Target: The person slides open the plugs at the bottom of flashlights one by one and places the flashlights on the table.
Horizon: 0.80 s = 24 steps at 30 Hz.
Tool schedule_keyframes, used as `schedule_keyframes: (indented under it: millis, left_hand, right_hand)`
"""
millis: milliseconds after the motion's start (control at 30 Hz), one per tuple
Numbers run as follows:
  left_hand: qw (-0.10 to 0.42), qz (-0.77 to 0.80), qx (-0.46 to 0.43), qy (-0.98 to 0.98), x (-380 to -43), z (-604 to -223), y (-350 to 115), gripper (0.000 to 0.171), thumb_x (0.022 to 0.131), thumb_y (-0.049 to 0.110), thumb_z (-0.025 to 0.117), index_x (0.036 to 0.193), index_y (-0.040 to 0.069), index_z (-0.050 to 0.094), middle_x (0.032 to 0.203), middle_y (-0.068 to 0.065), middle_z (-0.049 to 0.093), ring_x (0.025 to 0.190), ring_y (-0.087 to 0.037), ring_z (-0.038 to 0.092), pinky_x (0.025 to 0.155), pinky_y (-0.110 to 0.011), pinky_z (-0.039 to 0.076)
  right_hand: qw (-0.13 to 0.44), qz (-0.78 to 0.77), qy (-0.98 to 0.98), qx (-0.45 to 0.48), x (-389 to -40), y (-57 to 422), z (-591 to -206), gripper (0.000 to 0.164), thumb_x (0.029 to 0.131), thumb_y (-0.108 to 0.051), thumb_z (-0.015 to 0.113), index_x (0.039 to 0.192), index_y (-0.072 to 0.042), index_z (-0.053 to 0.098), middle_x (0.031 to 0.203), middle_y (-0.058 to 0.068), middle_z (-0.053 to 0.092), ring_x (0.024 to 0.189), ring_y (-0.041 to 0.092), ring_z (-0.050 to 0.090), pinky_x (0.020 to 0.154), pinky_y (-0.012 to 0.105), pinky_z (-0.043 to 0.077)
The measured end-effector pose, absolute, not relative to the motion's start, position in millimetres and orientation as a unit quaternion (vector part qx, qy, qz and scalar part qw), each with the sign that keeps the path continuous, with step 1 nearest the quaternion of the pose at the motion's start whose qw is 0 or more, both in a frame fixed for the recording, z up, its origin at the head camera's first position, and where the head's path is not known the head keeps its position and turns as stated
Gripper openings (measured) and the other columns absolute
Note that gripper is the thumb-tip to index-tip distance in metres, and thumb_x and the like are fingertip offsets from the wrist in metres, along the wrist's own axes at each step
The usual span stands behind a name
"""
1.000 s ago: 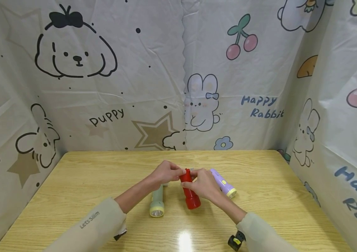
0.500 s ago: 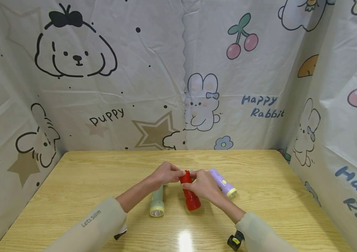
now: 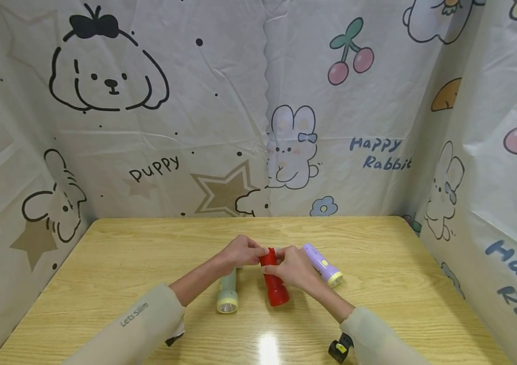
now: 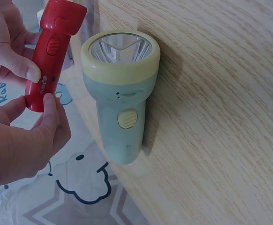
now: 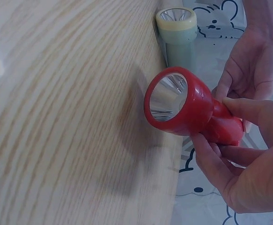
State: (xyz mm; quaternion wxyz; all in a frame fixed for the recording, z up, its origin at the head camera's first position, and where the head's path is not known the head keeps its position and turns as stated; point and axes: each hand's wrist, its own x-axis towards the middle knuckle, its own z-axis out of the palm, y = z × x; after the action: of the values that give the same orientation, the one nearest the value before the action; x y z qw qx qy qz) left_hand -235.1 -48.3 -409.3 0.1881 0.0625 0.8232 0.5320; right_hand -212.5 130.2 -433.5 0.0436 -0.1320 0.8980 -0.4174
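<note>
Both hands hold a red flashlight (image 3: 277, 294) over the middle of the table, its lamp end towards me and its tail away. My left hand (image 3: 240, 250) pinches the tail end between thumb and fingers, as the left wrist view shows. Around the body, just behind the head, my right hand (image 3: 294, 266) grips with thumb and fingers. The right wrist view looks into the silver reflector of the red flashlight (image 5: 202, 110). A pale green flashlight (image 4: 122, 93) with a cream rim lies on the table beside the left hand. Part of its far end is hidden in the head view.
To the right of the hands, a purple flashlight (image 3: 322, 263) with a yellow rim lies slanted on the wooden table (image 3: 139, 248). White printed cloth (image 3: 221, 101) hangs behind the table and at both sides. A black wrist device (image 3: 340, 350) shows by the right sleeve.
The lamp end of the red flashlight has dipped slightly towards me. Both hands keep their hold almost in place. The green and purple flashlights have not moved.
</note>
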Motion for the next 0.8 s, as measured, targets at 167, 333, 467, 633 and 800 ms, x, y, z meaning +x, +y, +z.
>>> schedule_keyframes:
  millis: [167,333,467,633,800]
  left_hand:
    - [0.191,0.534,0.067,0.821,-235.9,-410.5,-48.1,0.020,0.096,0.012,0.067,0.103,-0.006,0.074,0.107,-0.010,0.068,0.094,-0.022,0.066,0.090,-0.037,0.056]
    - [0.196,0.533,0.065,0.821,-236.9,-410.8,-47.4,0.020,0.097,0.012,0.066,0.103,-0.006,0.074,0.108,-0.011,0.068,0.096,-0.023,0.067,0.091,-0.039,0.055]
    - [0.195,0.526,0.060,0.826,-237.9,-412.6,-46.2,0.021,0.097,0.012,0.066,0.104,-0.006,0.074,0.108,-0.010,0.068,0.097,-0.023,0.068,0.089,-0.037,0.056]
    - [0.193,0.516,0.053,0.833,-239.7,-415.8,-44.0,0.021,0.097,0.013,0.066,0.102,-0.005,0.075,0.108,-0.010,0.068,0.095,-0.021,0.068,0.087,-0.035,0.057]
    - [0.193,0.509,0.053,0.837,-240.2,-416.3,-43.2,0.021,0.096,0.014,0.067,0.101,-0.005,0.075,0.107,-0.010,0.068,0.094,-0.021,0.068,0.088,-0.035,0.057]
  right_hand:
    - [0.051,-0.422,0.895,-0.131,-212.8,130.2,-434.3,0.019,0.083,-0.023,0.081,0.089,-0.007,0.074,0.071,-0.001,0.068,0.059,0.012,0.062,0.052,0.027,0.054]
    - [0.054,-0.421,0.897,-0.125,-212.8,130.6,-435.0,0.021,0.083,-0.025,0.081,0.091,-0.007,0.073,0.070,-0.001,0.068,0.059,0.012,0.062,0.052,0.027,0.054]
    - [0.055,-0.417,0.899,-0.121,-212.8,130.6,-435.2,0.021,0.083,-0.027,0.081,0.089,-0.009,0.073,0.069,-0.003,0.067,0.058,0.011,0.061,0.051,0.027,0.053]
    - [0.059,-0.417,0.900,-0.117,-213.3,131.3,-437.4,0.021,0.084,-0.028,0.080,0.089,-0.009,0.073,0.068,-0.003,0.067,0.058,0.011,0.061,0.051,0.028,0.052]
    - [0.056,-0.415,0.901,-0.115,-212.5,131.5,-439.1,0.022,0.084,-0.028,0.081,0.090,-0.009,0.074,0.069,-0.003,0.067,0.058,0.011,0.061,0.051,0.027,0.052]
